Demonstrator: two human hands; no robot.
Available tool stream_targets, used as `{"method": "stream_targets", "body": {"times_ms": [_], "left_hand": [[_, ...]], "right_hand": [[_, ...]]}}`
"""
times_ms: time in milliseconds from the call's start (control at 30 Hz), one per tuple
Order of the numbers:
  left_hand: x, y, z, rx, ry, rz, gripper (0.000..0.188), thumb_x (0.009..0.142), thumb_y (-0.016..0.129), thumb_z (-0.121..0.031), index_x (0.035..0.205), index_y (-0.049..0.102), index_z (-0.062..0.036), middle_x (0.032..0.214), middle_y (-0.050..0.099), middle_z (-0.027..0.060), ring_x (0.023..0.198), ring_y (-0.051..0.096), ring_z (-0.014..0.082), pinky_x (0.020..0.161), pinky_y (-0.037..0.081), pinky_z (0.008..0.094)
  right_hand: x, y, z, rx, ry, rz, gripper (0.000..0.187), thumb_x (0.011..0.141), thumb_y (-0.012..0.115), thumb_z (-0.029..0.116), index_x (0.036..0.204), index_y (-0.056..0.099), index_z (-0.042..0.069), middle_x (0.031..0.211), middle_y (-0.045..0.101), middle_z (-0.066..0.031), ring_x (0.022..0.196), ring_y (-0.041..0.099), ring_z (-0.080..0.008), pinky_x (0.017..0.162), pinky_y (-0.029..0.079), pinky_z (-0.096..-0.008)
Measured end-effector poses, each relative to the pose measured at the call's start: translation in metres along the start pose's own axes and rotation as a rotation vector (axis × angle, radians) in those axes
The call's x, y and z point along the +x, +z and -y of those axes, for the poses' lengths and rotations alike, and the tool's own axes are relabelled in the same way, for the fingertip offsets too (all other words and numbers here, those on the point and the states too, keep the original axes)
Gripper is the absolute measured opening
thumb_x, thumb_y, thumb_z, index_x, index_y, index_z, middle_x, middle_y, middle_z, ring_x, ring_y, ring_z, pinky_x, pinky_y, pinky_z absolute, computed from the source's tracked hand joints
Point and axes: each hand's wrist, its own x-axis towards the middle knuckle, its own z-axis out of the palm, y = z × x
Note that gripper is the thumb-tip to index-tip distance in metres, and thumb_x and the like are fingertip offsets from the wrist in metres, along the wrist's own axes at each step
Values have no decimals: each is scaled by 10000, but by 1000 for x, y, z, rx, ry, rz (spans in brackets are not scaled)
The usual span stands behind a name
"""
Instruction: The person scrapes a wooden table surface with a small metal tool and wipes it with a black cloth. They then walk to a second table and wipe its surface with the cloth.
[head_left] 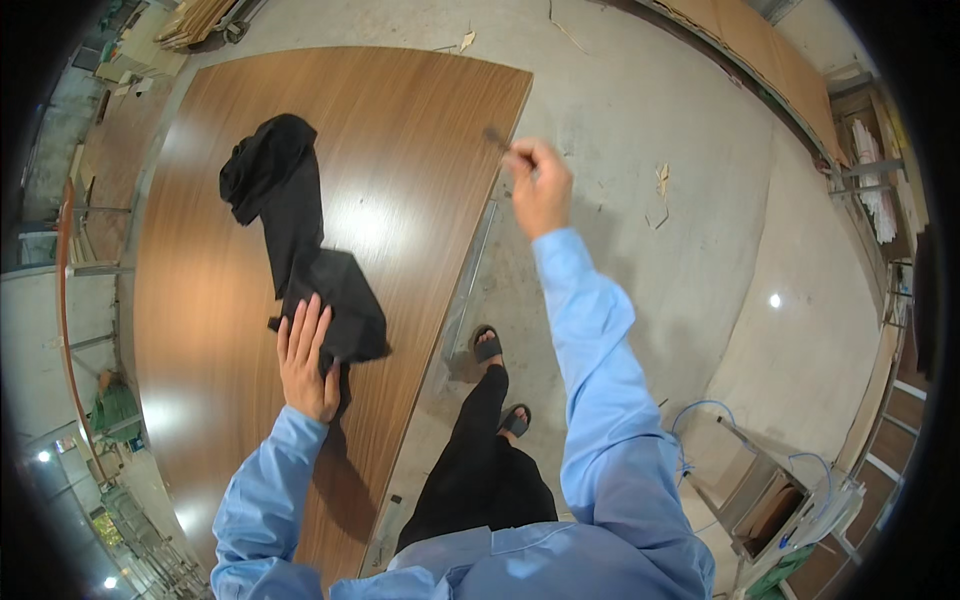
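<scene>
A crumpled length of black cloth [295, 215] lies on a wood-grain tabletop [410, 110], bunched at its far end and spread flatter near me. My left hand [310, 360] rests on its near end with fingers stretched out flat. Raised over the table's right edge is my right hand [541, 188], its fingers closed in a pinch. From that pinch a small dark, thin thing [494, 137] sticks out to the upper left. It is blurred, and I cannot make out its kind.
Scraps [663, 180] lie on the pale floor to the right. At lower right stands a metal-framed box [765, 510] with a blue hose [705, 405]. Racks with boards line the right side, and stacked boards [195, 22] sit at far left. My sandalled feet [487, 345] are beside the table.
</scene>
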Motion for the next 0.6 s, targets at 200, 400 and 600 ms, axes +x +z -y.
{"method": "stream_targets", "body": {"times_ms": [200,400,600], "left_hand": [[8,1,4,26,-29,86,654,946,430,-328,1513,419,-2,1608,353,206,1518,277,374,1249,138,515],[11,4,1,18,-43,112,718,1017,302,-507,1507,426,4,1598,362,219,1512,282,394,1234,143,546],[65,18,-69,-17,43,254,736,969,431,-517,1494,448,-2,1589,364,237,1502,287,420,1216,139,589]], "right_hand": [[55,-17,1,-6,38,7,47,903,652,46,897,620,12,818,668,-117,743,644,-220,684,508,-346],[-27,-12,10,97,-2,252,77,902,667,58,912,596,33,882,633,-134,815,640,-290,736,510,-339],[141,2,-79,-21,88,-40,71,875,679,34,909,624,5,804,663,-128,727,645,-245,681,508,-343]]}}
